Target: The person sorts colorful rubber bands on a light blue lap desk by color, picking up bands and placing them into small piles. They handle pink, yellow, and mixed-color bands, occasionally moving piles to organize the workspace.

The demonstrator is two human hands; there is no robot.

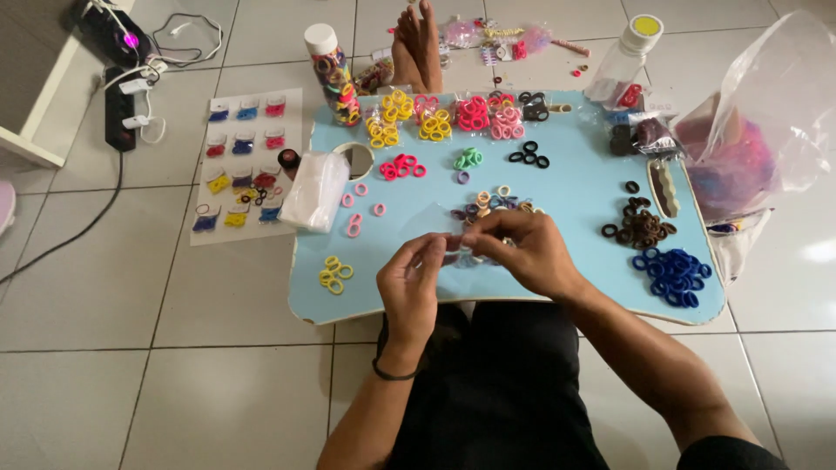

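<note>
A small clear plastic pouch is pinched between the left hand and right hand, fingers closed narrowly on its edges, apparently to keep it spread above the light-blue lap table. Beyond the pouch lie mixed small hair ties; right of it, blue elastic rings are heaped.

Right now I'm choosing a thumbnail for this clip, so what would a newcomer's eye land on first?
First the pale blue tray on the tiled floor, strewn with small hair ties sorted by colour: yellow ones at the far left, a blue heap at the near right. Next, the left hand and right hand at the near edge, together pinching a small clear bag.
</note>
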